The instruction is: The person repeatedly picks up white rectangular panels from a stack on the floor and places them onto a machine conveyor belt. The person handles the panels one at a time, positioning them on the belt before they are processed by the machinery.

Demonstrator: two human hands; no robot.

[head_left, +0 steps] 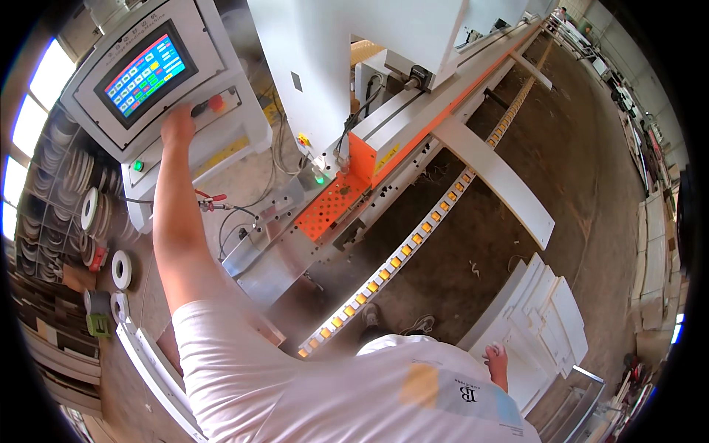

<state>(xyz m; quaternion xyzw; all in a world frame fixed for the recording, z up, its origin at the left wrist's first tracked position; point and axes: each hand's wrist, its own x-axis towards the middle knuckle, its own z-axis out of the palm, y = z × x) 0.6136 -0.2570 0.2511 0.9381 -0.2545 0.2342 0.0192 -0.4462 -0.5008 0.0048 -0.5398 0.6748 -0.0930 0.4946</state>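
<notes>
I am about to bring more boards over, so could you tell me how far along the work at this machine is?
Done: nothing shows as finished. In hand: the left hand is at the control panel buttons, while the right hand rests on the stack of white panels. Left: that stack is waiting, and the roller track is bare.

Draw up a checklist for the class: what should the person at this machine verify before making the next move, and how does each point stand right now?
1. Left hand on the control panel, just below the touchscreen: ok.
2. Which control it presses: cannot tell, fingers hide it.
3. Red knob beside that hand free to reach: ok.
4. Right hand resting on the stack of white panels: ok.
5. Panel on the yellow roller track: not ok, none loaded.
6. Green lamp lit: ok.
</notes>
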